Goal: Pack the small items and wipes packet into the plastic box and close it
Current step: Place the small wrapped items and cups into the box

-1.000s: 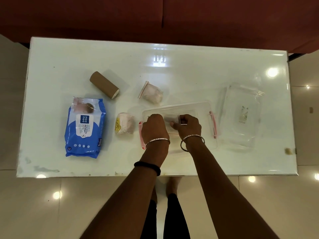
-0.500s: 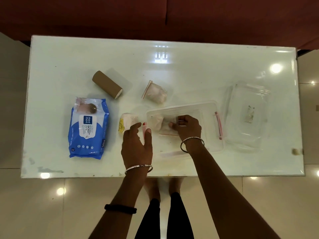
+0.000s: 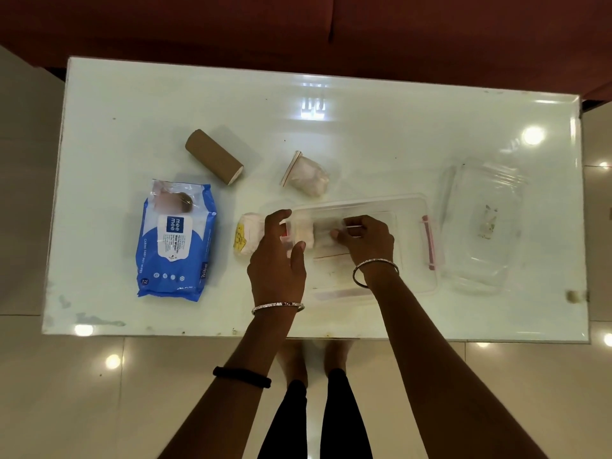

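Note:
A clear plastic box [image 3: 414,270] with pink latches lies open in the middle of the table. My right hand [image 3: 367,240] is inside it, pinching a small clear zip bag [image 3: 323,233] with white contents against the box floor. My left hand [image 3: 276,260] hovers at the box's left wall with fingers apart, holding nothing. Just left of it lies a small white packet with a yellow label [image 3: 246,235]. The blue wipes packet [image 3: 175,240] lies flat further left. Behind the box sit another zip bag of white pieces [image 3: 306,175] and a brown roll [image 3: 213,156].
The clear lid [image 3: 483,226] lies right of the box, close to the table's right edge. The glossy white table [image 3: 397,134] backs onto a dark red sofa. My feet stand on the tiled floor below the near edge.
My left hand came out of the box, swung left toward the white packet, and now rests at the box's left wall. My right hand stayed on the zip bag inside.

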Demonstrator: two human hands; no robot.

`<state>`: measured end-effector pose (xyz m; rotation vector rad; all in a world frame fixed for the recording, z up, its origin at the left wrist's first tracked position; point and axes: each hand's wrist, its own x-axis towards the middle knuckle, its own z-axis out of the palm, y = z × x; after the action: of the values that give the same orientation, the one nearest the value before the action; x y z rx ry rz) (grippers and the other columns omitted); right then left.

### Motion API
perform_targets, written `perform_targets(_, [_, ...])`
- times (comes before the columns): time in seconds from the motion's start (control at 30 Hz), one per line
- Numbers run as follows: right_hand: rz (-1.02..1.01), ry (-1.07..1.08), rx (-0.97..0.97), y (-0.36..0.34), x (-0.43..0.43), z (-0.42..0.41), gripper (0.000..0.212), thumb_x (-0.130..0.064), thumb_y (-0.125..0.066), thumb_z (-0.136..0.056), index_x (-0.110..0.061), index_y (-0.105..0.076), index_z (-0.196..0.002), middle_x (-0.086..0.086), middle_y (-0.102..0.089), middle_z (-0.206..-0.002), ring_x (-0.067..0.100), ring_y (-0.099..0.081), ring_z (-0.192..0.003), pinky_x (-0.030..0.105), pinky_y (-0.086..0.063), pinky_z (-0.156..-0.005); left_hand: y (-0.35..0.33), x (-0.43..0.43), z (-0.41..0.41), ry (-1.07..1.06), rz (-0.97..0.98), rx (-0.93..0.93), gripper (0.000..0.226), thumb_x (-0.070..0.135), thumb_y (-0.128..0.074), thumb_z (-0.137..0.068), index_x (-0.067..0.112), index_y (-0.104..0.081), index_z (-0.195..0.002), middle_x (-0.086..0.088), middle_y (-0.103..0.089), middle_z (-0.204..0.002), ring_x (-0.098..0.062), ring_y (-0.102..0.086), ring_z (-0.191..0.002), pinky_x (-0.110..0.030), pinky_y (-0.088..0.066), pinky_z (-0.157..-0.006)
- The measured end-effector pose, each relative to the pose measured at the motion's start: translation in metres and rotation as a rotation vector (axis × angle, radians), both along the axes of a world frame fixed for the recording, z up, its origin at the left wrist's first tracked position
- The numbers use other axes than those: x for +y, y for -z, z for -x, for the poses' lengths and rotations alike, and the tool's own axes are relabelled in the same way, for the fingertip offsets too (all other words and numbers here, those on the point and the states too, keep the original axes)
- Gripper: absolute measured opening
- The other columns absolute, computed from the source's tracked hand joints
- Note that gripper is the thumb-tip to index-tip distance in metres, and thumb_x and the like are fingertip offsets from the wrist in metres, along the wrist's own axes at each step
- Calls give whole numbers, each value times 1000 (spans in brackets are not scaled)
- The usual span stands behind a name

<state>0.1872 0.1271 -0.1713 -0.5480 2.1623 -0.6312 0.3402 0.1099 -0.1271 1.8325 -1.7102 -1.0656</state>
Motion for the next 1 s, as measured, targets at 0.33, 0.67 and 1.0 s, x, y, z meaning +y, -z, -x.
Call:
perform_targets(0.33, [121,136,378,-32,7,-9,16,-33,-72,-81,-18,-70,-85,-12,-68,-75,3,-59,-63,31,-55,-74,1,-21,-16,-2,81,95,29,24,-54,-94,16,-57,-121,-1,-67,-115,-11,-65,-94,-12,-49,-74])
perform_targets(0.67, [416,-236,514,-60,-78,-6,9,-20,-64,-85,-15,-71,-87,-2,-72,-83,21,-64,-81,35,-52,-75,23,-44,-63,-144,-220,-101,38,15,-70,-80,12,-58,-117,-10,-61,-120,-27,-61,-105,-44,-50,-93])
perform_targets(1.0, [-273,-650,326,-15,-153,2,74,-43,-84,-67,-9,-55,-127,12,-57,-132,32,-53,-124,39,-45,-98,41,-51,-65,-128,-332,-62,69,28,-80,-70,11,-50,-130,-11,-59,-126,-28,-56,-115,-39,-48,-93])
